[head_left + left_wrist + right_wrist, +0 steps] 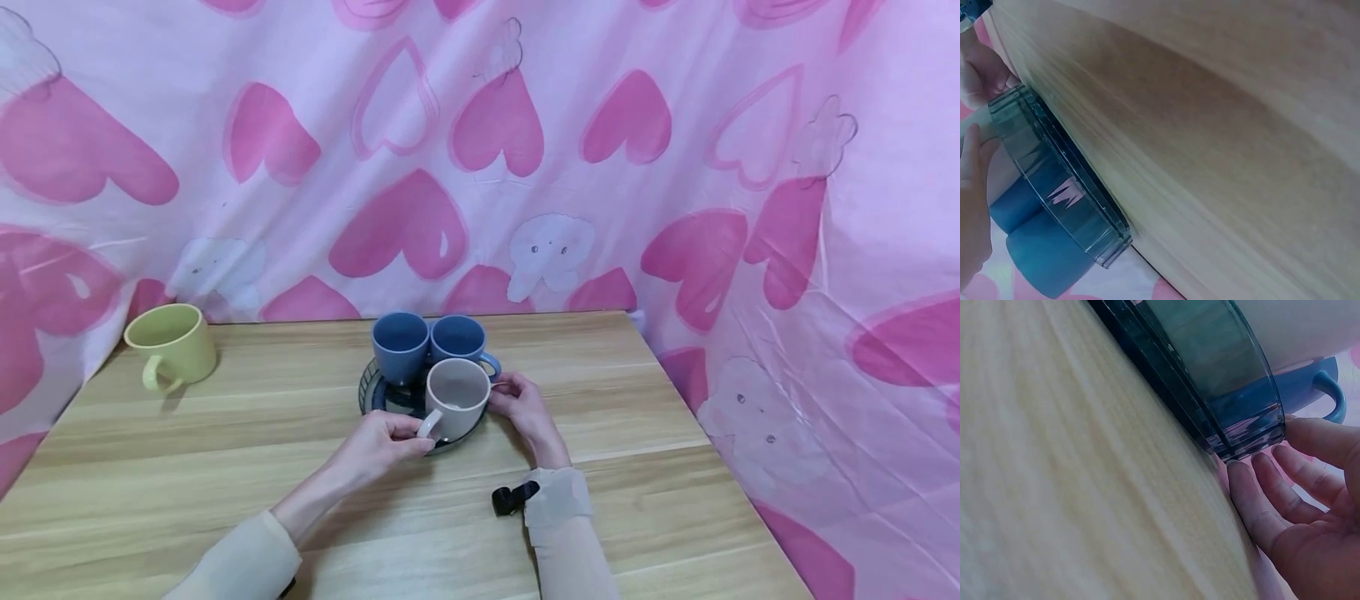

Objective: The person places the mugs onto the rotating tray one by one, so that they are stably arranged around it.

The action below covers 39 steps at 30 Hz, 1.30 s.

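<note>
A pale pinkish mug (459,392) stands tilted at the front of a round, see-through dark tray (366,385). My left hand (378,446) pinches its handle between thumb and fingers. Behind it in the tray are two blue mugs, one on the left (401,346) and one on the right (457,335) with its handle to the right. At the tray's right side is my right hand (525,412). In the right wrist view, its fingertips (1244,478) rest against the tray's clear wall, the thumb up at the rim.
A yellow-green mug (183,346) stands at the far left of the wooden table (645,517), its handle toward the front. Pink heart-print cloth (551,192) hangs behind the table and along its right side. A small black strap piece (513,498) shows by the right sleeve.
</note>
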{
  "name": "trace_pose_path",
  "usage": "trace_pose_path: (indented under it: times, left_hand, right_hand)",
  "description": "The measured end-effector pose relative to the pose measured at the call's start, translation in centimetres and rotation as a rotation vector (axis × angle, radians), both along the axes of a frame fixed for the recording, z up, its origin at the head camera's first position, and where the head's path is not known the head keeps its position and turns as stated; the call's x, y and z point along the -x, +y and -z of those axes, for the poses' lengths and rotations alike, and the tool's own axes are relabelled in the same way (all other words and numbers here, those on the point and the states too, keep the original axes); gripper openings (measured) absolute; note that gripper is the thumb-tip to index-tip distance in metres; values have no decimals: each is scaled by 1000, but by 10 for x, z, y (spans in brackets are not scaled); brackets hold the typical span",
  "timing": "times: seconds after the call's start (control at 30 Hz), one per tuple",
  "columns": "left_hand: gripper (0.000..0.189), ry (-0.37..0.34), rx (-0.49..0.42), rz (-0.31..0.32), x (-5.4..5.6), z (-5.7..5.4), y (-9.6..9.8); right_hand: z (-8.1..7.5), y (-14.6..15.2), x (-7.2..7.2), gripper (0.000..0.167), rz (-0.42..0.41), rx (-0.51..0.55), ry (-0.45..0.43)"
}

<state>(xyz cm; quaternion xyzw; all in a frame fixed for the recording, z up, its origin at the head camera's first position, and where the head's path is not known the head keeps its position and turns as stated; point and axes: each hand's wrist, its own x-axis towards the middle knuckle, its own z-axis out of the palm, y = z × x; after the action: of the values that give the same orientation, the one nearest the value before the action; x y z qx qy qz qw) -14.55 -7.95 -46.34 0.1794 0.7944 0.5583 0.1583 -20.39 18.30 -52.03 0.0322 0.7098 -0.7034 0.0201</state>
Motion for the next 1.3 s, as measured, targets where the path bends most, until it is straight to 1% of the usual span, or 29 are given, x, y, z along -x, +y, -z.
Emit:
trace_pose_path:
  times: [0.07,0.3,0.43,0.5,0.57,0.67,0.73,0.93,1.1,1.23,1.3]
  left_hand:
    - [21,-1,-8,11,2,1,2]
    - [22,-6,-60,88,7,9,1]
    - [21,-10,-65,122,9,10,1]
    - [20,-11,-67,141,10,10,3]
    - [19,-13,-67,154,12,9,5]
    - [17,-25,-72,163,13,8,5]
    - [17,-39,-76,167,14,7,4]
    - [15,-72,-57,175,16,4,-1]
    - [18,-93,-48,176,18,0,1]
    - [19,-98,-58,185,17,-3,3]
    - [19,-90,-53,184,17,-4,3]
  right_hand:
    - [0,1,0,29,8,-4,-7]
    - [4,2,2,30,-1,-14,0]
    - [4,1,1,30,0,-5,12]
    - [-4,1,-3,31,-9,8,5]
    - [-4,4,-4,31,-10,13,3]
    - [-5,5,-3,30,-8,-6,-11]
    - [3,5,1,30,7,-10,-10]
    - [4,-2,4,29,1,0,-16]
    - [2,-1,3,27,10,7,-12]
    - [2,1,2,27,11,10,-17]
    - [1,1,2,28,8,9,-19]
